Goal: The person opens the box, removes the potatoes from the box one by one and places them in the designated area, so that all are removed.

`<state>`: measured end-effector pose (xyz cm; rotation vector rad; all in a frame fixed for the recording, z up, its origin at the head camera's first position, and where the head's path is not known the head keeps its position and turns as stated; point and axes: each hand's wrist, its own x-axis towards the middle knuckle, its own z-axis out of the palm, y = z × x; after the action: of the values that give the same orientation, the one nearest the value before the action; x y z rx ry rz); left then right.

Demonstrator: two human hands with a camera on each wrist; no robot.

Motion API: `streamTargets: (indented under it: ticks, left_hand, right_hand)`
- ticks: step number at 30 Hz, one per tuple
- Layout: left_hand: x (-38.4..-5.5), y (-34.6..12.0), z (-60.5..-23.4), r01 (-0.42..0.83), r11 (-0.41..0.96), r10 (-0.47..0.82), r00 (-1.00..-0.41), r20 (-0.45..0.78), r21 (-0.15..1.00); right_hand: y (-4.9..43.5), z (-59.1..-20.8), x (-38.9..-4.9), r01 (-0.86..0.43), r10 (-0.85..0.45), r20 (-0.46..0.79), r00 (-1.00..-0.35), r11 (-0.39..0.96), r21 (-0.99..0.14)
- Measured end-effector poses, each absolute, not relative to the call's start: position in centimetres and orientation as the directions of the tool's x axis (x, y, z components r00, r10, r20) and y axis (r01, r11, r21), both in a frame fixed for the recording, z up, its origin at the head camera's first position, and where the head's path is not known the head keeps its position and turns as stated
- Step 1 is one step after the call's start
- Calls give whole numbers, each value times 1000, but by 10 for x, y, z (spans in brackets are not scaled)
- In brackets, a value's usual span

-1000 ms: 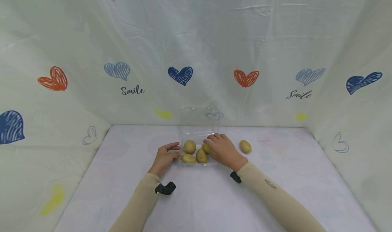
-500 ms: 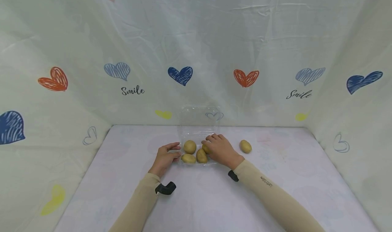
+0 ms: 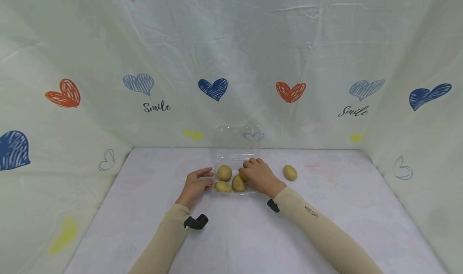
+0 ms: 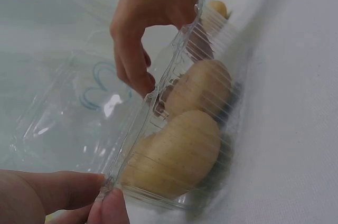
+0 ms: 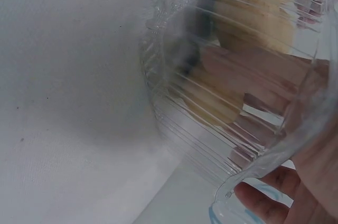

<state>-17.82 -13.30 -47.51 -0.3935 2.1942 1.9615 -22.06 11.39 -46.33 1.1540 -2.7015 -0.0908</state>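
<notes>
A clear ribbed plastic clamshell box (image 4: 138, 123) rests on the table with several potatoes inside, among them a round potato (image 3: 224, 173), a pale oval potato (image 3: 223, 187) and a brownish potato (image 3: 238, 184). At the box's left side, my left hand (image 3: 193, 187) pinches the rim between thumb and finger. My right hand (image 3: 261, 177) reaches over the right rim, its fingers down inside the box around another potato (image 5: 214, 102), mostly hidden by the hand from above. Behind them the box's transparent lid (image 3: 231, 141) stands raised.
One loose potato (image 3: 290, 172) lies on the white-covered table (image 3: 231, 234), right of the box. A curtain (image 3: 253, 57) printed with hearts hangs behind the table and along both sides.
My right hand has shifted slightly left and down into the box, its forearm following. The left hand, the box and the loose potato stay where they were.
</notes>
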Motion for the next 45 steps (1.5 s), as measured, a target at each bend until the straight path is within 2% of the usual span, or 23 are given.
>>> streamTargets:
  ticks: [17, 27, 33, 45]
  left_hand:
    - [-176, -133, -478, -321, 101, -81, -946, -314, 942]
    - [-176, -133, -477, -308, 95, -77, -950, -302, 947]
    - [-177, -134, -477, -308, 89, -79, -950, -302, 947]
    - [-179, -133, -474, -306, 97, -77, -951, -299, 947]
  right_hand:
    - [111, -466, -220, -672, -687, 147, -711, 726, 146]
    - [111, -468, -223, -684, -704, 165, -691, 711, 167]
    - [119, -462, -222, -688, -695, 232, -681, 715, 124]
    - [148, -434, -214, -659, -644, 291, -708, 750, 58]
